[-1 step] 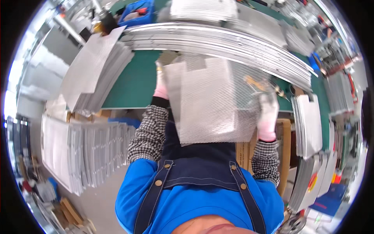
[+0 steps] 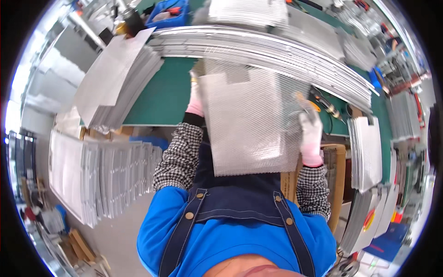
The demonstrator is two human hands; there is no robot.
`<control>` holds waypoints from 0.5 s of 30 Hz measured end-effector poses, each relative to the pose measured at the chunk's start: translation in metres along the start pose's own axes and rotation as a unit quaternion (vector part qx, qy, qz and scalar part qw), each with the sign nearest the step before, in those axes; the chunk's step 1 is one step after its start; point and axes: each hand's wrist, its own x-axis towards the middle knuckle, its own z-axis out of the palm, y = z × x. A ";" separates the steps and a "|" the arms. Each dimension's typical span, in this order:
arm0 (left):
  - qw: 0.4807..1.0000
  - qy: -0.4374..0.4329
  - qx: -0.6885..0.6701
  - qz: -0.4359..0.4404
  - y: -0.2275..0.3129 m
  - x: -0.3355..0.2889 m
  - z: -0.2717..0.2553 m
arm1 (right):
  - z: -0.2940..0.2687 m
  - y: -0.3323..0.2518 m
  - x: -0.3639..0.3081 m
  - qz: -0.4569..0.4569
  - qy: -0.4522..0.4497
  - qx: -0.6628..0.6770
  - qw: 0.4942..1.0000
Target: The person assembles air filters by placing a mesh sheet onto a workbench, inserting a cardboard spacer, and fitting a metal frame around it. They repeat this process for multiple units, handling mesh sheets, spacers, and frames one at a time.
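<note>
Both my hands wear white gloves with pink cuffs. Between them, tilted over the near edge of the green table, is a silver metal mesh sheet (image 2: 244, 124) with a notch in its top edge. It seems to lie with a more see-through mesh layer that sticks out at the right. My left hand (image 2: 195, 94) is closed at the left edge, its fingers partly hidden behind the sheet. My right hand (image 2: 310, 131) grips the right edge, with fingertips partly behind the see-through mesh. An orange-handled tool (image 2: 314, 106) lies on the table beyond my right hand.
Long silver strips (image 2: 258, 46) are stacked across the table (image 2: 152, 104). Stacks of metal sheets (image 2: 113, 78) stand at the left, with more panels (image 2: 367, 152) at the right. Framed panels (image 2: 101, 180) stand lower left. A blue bin (image 2: 168, 14) sits far left; a cardboard box (image 2: 334, 171) is below the table.
My right hand has moved a little left and down, drawing the see-through mesh inward. The sheet layers overlap more closely at the left. The whole view has shifted slightly.
</note>
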 end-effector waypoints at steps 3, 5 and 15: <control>0.987 -0.135 -0.093 0.000 -0.005 0.039 -0.064 | 0.039 0.033 0.021 0.124 -0.126 0.086 0.980; 0.980 -0.157 -0.112 -0.045 -0.001 0.008 -0.005 | 0.038 0.037 0.018 0.148 -0.109 0.082 0.980; 0.978 -0.173 -0.115 -0.016 0.000 -0.010 -0.005 | 0.046 0.022 0.017 0.172 -0.088 0.036 0.981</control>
